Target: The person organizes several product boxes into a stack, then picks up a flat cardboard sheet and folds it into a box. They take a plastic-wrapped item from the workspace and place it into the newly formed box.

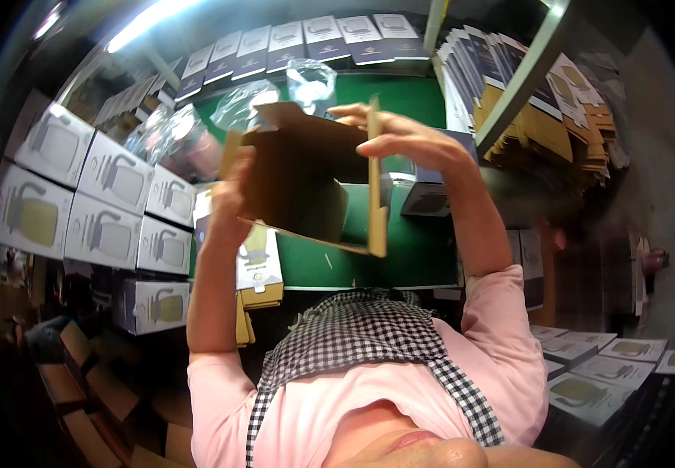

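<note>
- I see both hands raised above the green tabletop (pixel 400 257), holding an open brown cardboard box (pixel 306 183) between them.
- My left hand (pixel 232 199) is closed on the box's left side, fingers wrapped over the edge near a raised flap.
- My right hand (pixel 404 140) grips the box's upper right corner, fingers curled over the top of an upright flap, the thumb side out of sight behind the card.
- The box is tilted with its dark open inside turned toward me; its right flap stands nearly upright and its lower edge hangs clear of the tabletop.
- Just behind the box I see clear plastic bags (pixel 275 93), crumpled and shiny, lying on the green surface.
- A yellow and white printed carton (pixel 259 269) lies on the tabletop's left edge, just under my left forearm.
- To my left, white printed cartons (pixel 103 210) are stacked in rows, well apart from the hands.
- At the far side, dark blue flat cartons (pixel 306 39) stand in a line; more are stacked with brown sheets on the shelf (pixel 525 78) to my right.
- Flat white cartons (pixel 603 366) lie low on my right.
- I wear a pink shirt and a checked apron (pixel 361 335).
</note>
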`<state>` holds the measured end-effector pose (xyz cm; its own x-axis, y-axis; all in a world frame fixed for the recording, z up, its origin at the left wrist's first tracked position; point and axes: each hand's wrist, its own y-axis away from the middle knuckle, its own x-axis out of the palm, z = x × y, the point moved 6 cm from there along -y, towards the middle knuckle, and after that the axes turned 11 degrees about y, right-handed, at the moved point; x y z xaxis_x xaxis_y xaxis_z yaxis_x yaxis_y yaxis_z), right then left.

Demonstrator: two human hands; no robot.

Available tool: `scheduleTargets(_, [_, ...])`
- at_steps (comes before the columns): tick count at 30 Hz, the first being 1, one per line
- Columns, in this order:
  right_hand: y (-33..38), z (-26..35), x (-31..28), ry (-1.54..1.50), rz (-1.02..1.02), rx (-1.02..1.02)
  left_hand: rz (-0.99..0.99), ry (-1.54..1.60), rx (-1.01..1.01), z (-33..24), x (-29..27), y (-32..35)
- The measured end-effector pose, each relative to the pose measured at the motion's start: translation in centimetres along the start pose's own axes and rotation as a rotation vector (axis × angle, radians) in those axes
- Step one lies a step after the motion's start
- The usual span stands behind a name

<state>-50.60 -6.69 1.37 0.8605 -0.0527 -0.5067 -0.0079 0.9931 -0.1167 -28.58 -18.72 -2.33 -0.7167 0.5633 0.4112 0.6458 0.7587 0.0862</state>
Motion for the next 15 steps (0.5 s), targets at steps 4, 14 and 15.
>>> scheduleTargets(4, [-4.3, -3.9, 4.8, 0.452, -0.012, 0.151, 0.212, -0.173, -0.035, 2.9, 2.2, 0.1])
scheduleTargets(14, [-8.7, -10.5, 15.4, 0.561, -0.047, -0.275, -0.337, 0.146, 0.026, 10.0, -11.0, -2.8])
scheduleTargets(15, [-8.0, -9.7, 16.2, 0.593, 0.043, -0.344, -0.409, 0.24, 0.011, 10.4, -12.5, -2.4])
